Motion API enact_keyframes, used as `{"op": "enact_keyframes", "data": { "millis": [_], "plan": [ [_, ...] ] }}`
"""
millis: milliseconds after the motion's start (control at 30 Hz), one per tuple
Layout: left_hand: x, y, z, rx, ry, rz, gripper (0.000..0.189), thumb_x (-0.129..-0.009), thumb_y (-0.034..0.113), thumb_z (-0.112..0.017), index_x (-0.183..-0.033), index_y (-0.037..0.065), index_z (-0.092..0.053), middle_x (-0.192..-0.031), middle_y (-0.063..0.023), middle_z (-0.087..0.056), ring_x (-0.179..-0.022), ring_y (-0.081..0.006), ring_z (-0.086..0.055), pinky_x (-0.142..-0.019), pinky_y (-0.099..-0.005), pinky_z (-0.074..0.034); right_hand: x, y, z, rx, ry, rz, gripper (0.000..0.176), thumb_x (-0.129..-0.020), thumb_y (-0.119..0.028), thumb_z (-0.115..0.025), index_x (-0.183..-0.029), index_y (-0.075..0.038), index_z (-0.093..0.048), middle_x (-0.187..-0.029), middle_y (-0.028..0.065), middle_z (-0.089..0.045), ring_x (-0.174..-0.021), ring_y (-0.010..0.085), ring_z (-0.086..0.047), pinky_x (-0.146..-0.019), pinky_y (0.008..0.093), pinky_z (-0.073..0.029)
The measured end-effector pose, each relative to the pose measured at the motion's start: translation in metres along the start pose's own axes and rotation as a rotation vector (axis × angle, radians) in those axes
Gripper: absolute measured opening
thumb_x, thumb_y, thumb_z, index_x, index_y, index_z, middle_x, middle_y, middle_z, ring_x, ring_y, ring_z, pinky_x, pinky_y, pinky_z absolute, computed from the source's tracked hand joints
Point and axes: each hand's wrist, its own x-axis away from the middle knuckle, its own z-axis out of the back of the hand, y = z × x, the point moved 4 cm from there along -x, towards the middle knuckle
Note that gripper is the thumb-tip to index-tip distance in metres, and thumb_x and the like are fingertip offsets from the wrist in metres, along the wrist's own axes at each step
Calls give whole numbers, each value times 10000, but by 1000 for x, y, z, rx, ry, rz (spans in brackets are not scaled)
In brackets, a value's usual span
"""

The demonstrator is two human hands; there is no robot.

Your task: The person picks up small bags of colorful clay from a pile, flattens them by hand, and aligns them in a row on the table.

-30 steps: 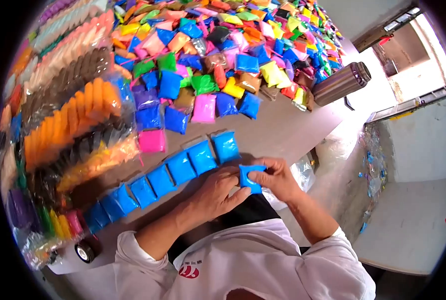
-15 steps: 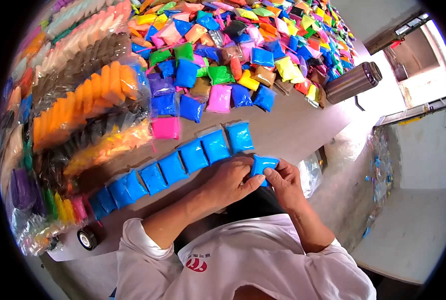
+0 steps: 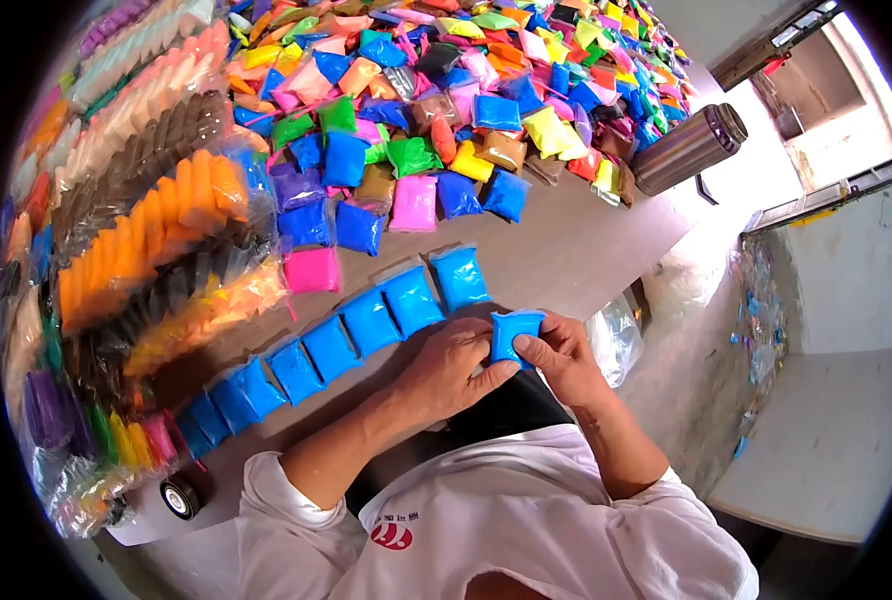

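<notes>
A small blue packet (image 3: 509,335) is held up between my two hands at the table's front edge. My right hand (image 3: 556,362) pinches it, thumb on its front face. My left hand (image 3: 458,368) has its fingers curled at the packet's left side, with the thumb along its lower edge. A slanting row of blue packets (image 3: 371,322) lies on the table beyond my left forearm, some overlapping at the near left end. The packet at the row's far end (image 3: 459,277) is just beyond my left hand.
A heap of many-coloured packets (image 3: 446,115) covers the back of the table (image 3: 566,240). Bagged stacks, including orange ones (image 3: 156,225), fill the left. A metal flask (image 3: 688,150) lies at the right; a tape roll (image 3: 179,496) is at the near left.
The view has shifted slightly. The blue packet in my hands has turned more upright and shows more of its front face. Both hands still hold it.
</notes>
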Motion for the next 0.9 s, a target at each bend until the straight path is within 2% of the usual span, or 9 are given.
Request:
{"op": "enact_keyframes", "data": {
  "millis": [100,133,233,300,367,533,600,700,900],
  "plan": [
    [1,-5,-2,-28,30,-25,239,-906,239,-624,-938,3,-636,-953,-142,-639,-940,-343,-609,-866,-417,-481,-7,-8,13,89,120,-26,287,-960,-175,-627,-1148,42,-617,-1008,21,-660,-897,89,-581,-802,255,-487],
    [1,-6,-4,-47,24,-60,208,-894,212,-632,-879,5,-635,-924,-127,-635,-911,-331,-607,-858,-410,-481,-12,-11,23,204,165,-29,277,-965,-187,-621,-1120,43,-623,-959,11,-653,-866,81,-564,-779,247,-478],
    [2,-5,-7,-90,46,-110,171,-867,164,-651,-795,10,-626,-874,-103,-624,-858,-309,-601,-835,-401,-481,-35,-20,45,318,167,57,259,-970,-186,-613,-1092,43,-623,-914,1,-637,-825,73,-540,-733,243,-465],
    [2,-4,-8,-118,95,-142,148,-839,126,-671,-753,18,-618,-844,-93,-614,-827,-293,-596,-793,-398,-481,-50,-31,52,526,149,104,240,-971,-171,-606,-1079,42,-619,-880,5,-625,-797,69,-523,-696,248,-449],
    [2,-5,-8,-123,90,-150,145,-836,124,-672,-754,17,-618,-847,-93,-615,-831,-294,-598,-800,-397,-481,-69,-21,63,547,114,88,232,-970,-167,-605,-1071,42,-613,-870,6,-618,-795,71,-521,-695,256,-451],
    [2,-3,-6,-123,75,-151,138,-829,117,-672,-756,13,-619,-858,-97,-618,-853,-297,-601,-824,-404,-481,-85,-21,40,576,26,1,205,-949,-157,-632,-1006,37,-597,-833,17,-611,-793,82,-525,-708,285,-466],
    [2,-4,-7,-122,71,-140,137,-828,114,-670,-755,12,-616,-861,-103,-618,-863,-299,-603,-835,-410,-481,-87,-25,37,598,96,174,224,-900,-158,-692,-950,32,-583,-795,48,-614,-758,115,-543,-707,311,-478],
    [2,-5,-7,-128,62,-150,140,-830,114,-667,-754,10,-612,-860,-104,-617,-865,-298,-604,-833,-411,-481,-85,-14,50,654,225,170,259,-846,-154,-744,-948,21,-583,-780,83,-610,-721,152,-554,-683,317,-475],
    [1,-3,-7,-127,68,-158,134,-835,106,-659,-754,12,-611,-853,-108,-612,-851,-303,-600,-829,-416,-480,-79,-19,44,788,209,123,208,-819,-152,-758,-872,-11,-615,-791,109,-598,-711,193,-572,-659,332,-461]
  ]
}}
